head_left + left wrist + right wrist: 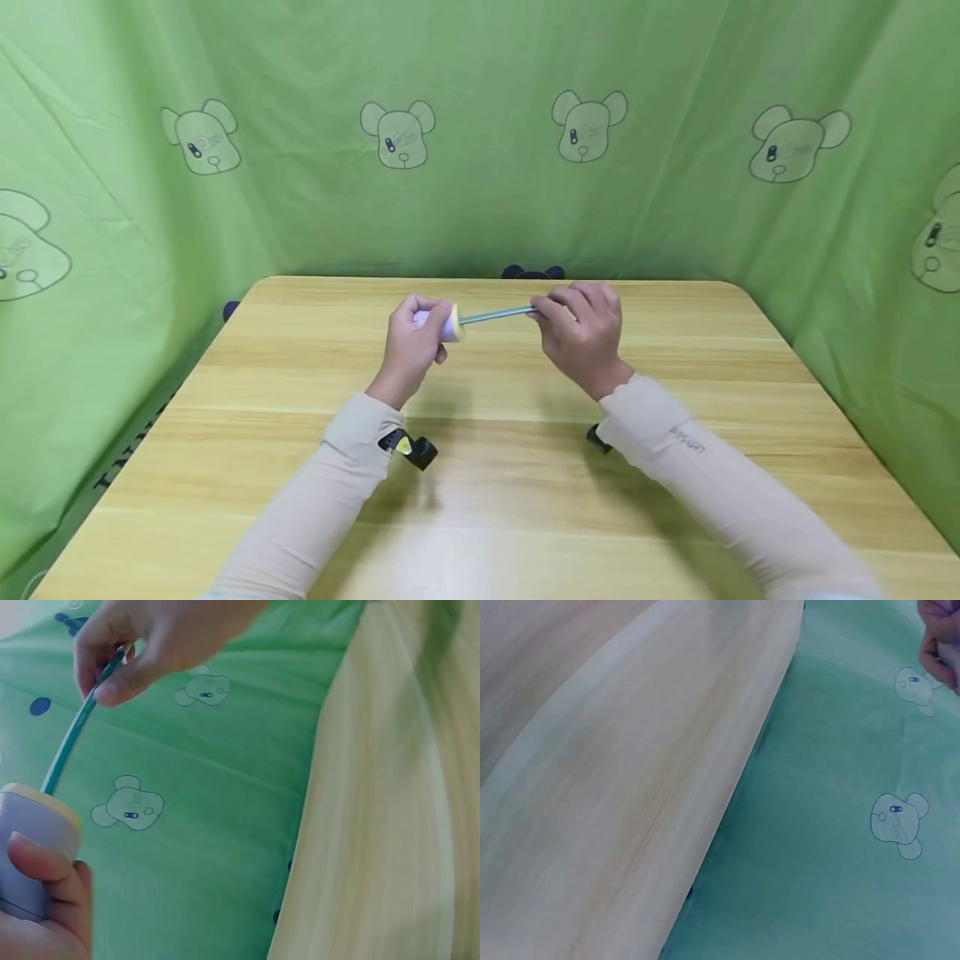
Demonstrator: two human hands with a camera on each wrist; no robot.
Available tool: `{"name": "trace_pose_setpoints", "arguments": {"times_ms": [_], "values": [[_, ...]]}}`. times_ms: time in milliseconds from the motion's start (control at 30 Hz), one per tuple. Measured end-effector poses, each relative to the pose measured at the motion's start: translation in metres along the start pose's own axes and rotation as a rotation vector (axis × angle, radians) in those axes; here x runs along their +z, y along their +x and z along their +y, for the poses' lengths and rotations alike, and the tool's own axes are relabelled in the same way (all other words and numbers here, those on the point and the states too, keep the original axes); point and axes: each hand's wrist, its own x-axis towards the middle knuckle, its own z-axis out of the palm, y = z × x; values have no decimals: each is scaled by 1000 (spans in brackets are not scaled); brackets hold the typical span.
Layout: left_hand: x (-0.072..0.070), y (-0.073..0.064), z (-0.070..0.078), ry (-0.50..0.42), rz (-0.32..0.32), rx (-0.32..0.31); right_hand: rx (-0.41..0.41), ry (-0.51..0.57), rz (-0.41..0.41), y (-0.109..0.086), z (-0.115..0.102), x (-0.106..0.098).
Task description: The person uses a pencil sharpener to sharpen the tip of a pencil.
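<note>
My left hand [407, 348] grips a small lilac pencil sharpener [449, 327] with a cream top, thumb laid along its side. Out of that top runs a teal pencil [497, 315], its near end inside the sharpener [37, 829]. The fingertips and thumb of my right hand [587, 335] pinch the pencil's far end. Both hands are raised above the table's far half, the pencil slanting slightly up toward the right. In the right wrist view only part of the left hand [939, 637] shows, at the top right corner.
Below the hands lies a light wooden table [480, 500] with rounded far corners. A green curtain [480, 208] printed with bear heads hangs behind it and at both sides. A black wrist camera [422, 452] sticks out from the left sleeve.
</note>
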Motion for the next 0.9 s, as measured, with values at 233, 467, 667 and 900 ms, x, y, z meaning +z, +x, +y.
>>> {"name": "trace_pose_setpoints", "arguments": {"times_ms": [233, 467, 667, 900], "values": [[1, 1, 0, -14, 18, -146, -111, -9, 150, -13, 5, 16], [2, -2, -14, 45, 45, -91, -126, -5, -16, -23, 7, 18], [-1, -2, -21, 80, 57, 46, 72, 30, -295, -18, -5, 7], [-7, -2, -25, 163, 36, 219, 771, 308, -1112, 28, -12, -9]]}}
